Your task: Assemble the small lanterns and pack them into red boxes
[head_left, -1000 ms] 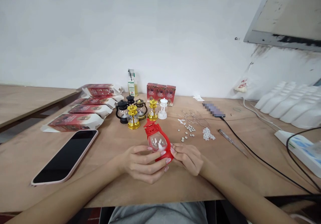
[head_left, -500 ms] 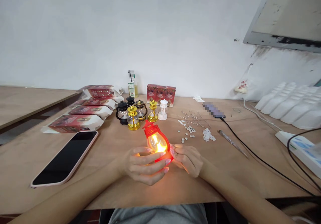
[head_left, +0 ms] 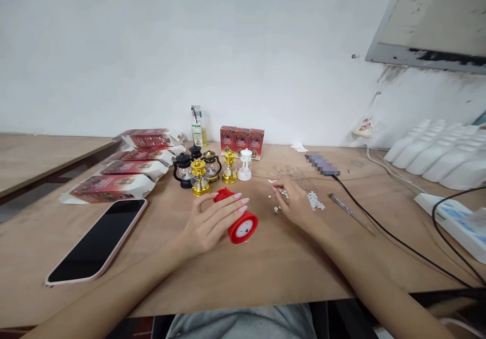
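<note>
Red plastic mini lantern point(head_left: 237, 217) lies gripped in left hand point(head_left: 210, 222); right hand point(head_left: 294, 205), fingers spread, reaches small white discs point(head_left: 283, 197); next needs pinching one.

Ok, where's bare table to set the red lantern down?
Bare wood runs along the near table edge, between the phone and the cable. It is crowded behind the left hand, where small lanterns cluster, and round the right hand, amid discs and pins.
</note>
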Motion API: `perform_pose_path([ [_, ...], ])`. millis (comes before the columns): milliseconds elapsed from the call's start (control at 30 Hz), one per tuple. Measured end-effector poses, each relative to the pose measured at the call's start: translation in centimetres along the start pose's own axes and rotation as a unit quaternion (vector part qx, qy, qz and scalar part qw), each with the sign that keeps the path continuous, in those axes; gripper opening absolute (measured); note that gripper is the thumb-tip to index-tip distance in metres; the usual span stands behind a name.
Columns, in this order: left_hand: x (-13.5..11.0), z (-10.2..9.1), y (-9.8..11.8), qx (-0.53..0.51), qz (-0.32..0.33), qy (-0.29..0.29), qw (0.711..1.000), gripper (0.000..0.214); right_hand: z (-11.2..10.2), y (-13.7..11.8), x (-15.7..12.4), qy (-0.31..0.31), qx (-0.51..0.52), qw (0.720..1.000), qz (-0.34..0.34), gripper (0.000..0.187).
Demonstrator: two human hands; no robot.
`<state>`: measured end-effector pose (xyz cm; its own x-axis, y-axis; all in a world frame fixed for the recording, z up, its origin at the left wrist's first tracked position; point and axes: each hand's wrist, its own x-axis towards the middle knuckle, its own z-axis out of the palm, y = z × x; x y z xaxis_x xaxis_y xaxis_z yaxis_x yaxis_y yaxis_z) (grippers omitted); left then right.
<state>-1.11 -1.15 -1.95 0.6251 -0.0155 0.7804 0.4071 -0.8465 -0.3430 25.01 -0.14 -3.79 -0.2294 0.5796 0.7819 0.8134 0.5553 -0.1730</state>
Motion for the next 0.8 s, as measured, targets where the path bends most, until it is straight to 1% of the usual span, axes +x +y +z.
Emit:
perform_pose_path([
  [100, -0.4, 0.6, -0.3, -0.021, -0.029, 0.028, 0.999, 0.046, 0.7, 2.6, 0.1, -0.092, -0.077, 0.989, 0.088, 0.016],
  [167, -0.4, 0.8, -0.4, -0.023, -0.034, 0.037, 0.998, 0.051, 1.1, 3.7, 0.0, -0.151, -0.11, 0.975, 0.123, 0.019],
  [233, -0.3, 0.7, -0.4, -0.02, -0.033, 0.036, 0.999, 0.052, 1.4, 4.3, -0.1, -0.188, -0.134, 0.962, 0.143, 0.024],
  [333, 0.1, 0.4, -0.2, -0.012, -0.028, 0.024, 0.999, 0.05, 1.8, 4.6, -0.2, -0.205, -0.151, 0.955, 0.15, 0.027],
  [433, 0.3, 0.2, 0.0, -0.007, -0.026, 0.011, 1.0, 0.045, 1.9, 4.5, -0.1, -0.216, -0.162, 0.952, 0.144, 0.024],
  [533, 0.3, 0.3, 0.0, -0.01, -0.028, 0.013, 0.999, 0.043, 1.8, 4.2, 0.2, -0.223, -0.169, 0.951, 0.134, 0.022],
  [667, 0.3, 0.2, 0.0, -0.015, -0.02, 0.015, 1.0, 0.042, 1.6, 4.0, 0.3, -0.23, -0.168, 0.951, 0.121, 0.025],
  [800, 0.3, 0.1, 0.0, -0.019, -0.019, 0.015, 1.0, 0.043, 1.6, 3.9, 0.2, -0.229, -0.165, 0.952, 0.116, 0.024],
])
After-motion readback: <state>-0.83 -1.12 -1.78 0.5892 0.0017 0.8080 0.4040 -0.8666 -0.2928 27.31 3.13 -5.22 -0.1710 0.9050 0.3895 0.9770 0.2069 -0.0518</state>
